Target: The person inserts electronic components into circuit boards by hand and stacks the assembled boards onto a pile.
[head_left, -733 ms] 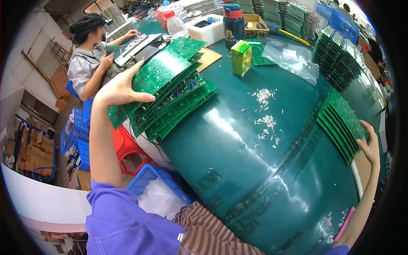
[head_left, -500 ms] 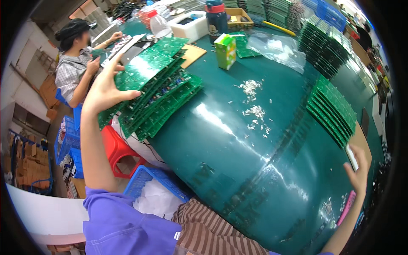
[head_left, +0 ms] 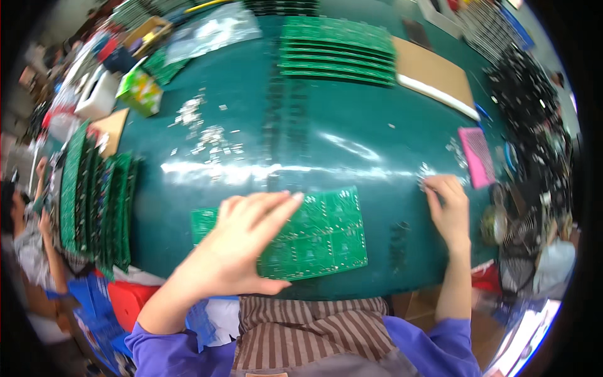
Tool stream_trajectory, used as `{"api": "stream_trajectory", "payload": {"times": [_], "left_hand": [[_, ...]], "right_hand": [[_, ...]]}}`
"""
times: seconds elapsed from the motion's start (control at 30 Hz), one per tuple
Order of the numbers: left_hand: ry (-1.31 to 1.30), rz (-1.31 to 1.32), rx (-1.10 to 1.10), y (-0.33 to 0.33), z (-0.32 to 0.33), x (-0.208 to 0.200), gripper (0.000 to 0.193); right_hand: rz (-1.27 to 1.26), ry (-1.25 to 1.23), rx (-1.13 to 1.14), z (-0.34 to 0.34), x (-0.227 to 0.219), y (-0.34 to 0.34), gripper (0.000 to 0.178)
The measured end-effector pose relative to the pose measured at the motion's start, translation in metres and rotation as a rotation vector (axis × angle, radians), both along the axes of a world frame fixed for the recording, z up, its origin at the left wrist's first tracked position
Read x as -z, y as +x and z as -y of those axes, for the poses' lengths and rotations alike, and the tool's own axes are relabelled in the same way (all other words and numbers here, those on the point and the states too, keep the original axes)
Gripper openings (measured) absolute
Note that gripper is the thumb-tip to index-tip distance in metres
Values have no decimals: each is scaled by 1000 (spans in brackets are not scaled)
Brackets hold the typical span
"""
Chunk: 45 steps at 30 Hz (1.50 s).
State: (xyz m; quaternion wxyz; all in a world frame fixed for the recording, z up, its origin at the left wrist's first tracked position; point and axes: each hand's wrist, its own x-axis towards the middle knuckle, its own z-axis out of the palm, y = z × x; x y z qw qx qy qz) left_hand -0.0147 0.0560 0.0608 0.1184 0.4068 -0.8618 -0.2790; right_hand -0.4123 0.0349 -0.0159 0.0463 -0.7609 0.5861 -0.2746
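Two bare hands work well apart over a green-topped table (head_left: 352, 113). The left hand (head_left: 242, 242) is spread across a green circuit board (head_left: 330, 235) — thumb at its near side, fingers at its far side — gripping it by the left part. The board is at the middle of the table's near edge. The right hand (head_left: 447, 204), toward the near right corner, has bent fingers just beside small white pieces (head_left: 427, 168); whether it pinches one, I cannot tell. A pink object (head_left: 476, 157) lies near the right edge. Along the left edge is a stack of boards (head_left: 94, 201); a neater stack (head_left: 339, 53) sits toward the far edge, with a brown panel (head_left: 436, 72) to its right. More white bits (head_left: 213, 141) lie scattered left of centre.
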Motion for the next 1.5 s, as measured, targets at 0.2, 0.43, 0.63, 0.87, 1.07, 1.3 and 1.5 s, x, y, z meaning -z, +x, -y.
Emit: {"api": "stream_trajectory", "payload": {"times": [0.2,0.43,0.63,0.87,1.07,1.3,1.5], "left_hand": [[-33,-30,243,-62,17,56,107],[-74,-43,325,-74,3,72,85],[-174,-152,-9,-46,21,55,46],[-214,-76,-686,26,69,65,17],[-163,-54,-663,32,75,67,12],[-296,-70,-530,13,66,56,8],[-137,-135,-566,-4,43,58,8]], "right_hand": [[-65,-29,-21,-1,-7,8,10],[207,95,49,5,-7,13,8],[203,106,80,4,-3,12,9],[212,81,81,5,-7,16,8],[224,78,-10,3,-6,35,15],[1078,478,-31,-19,-4,67,17],[1319,572,-164,-32,-3,90,10]]}}
